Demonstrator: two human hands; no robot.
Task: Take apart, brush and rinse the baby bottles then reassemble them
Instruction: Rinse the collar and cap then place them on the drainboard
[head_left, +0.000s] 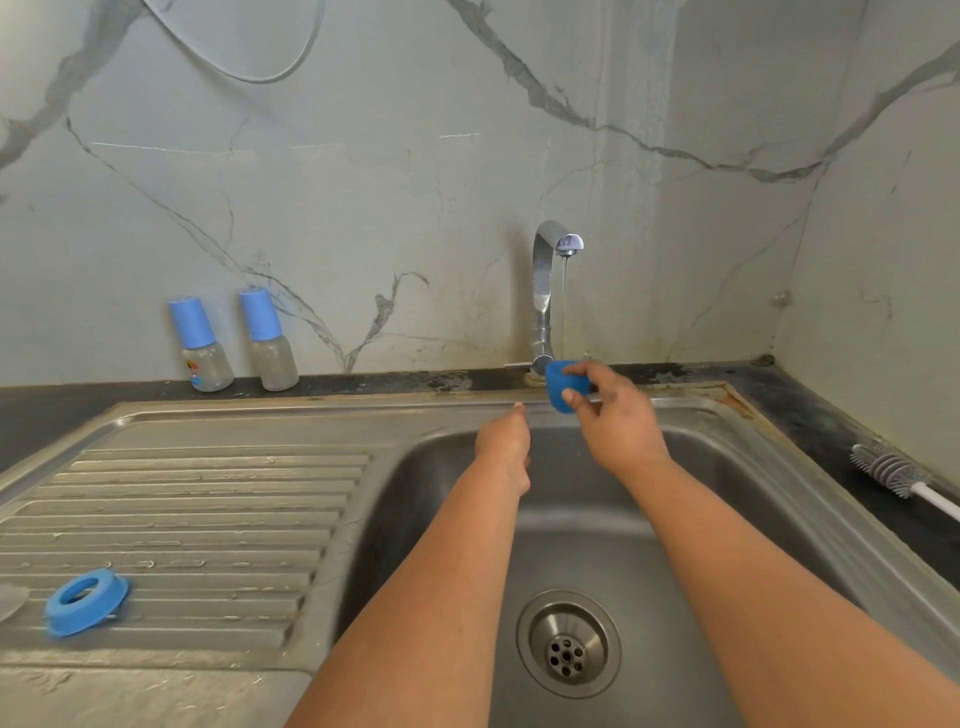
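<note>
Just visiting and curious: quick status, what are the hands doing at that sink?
Right hand holds blue cap under running tap. Left hand holds nothing, reaching toward the tap. Ring on drainboard. Nothing in the way.

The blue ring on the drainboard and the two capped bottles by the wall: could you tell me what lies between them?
Only bare ribbed drainboard and dark counter lie between the blue ring and the two capped bottles, in the head view.

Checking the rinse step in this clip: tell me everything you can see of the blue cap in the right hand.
The blue cap is a small, plain, opaque piece that looks like plastic, shaped like a cup. The right hand pinches it between thumb and fingers, which cover part of it. It is held over the back rim of the sink, right under the tap, whose thin stream of water runs down onto it. Nothing else touches it; the left hand is apart.
</note>
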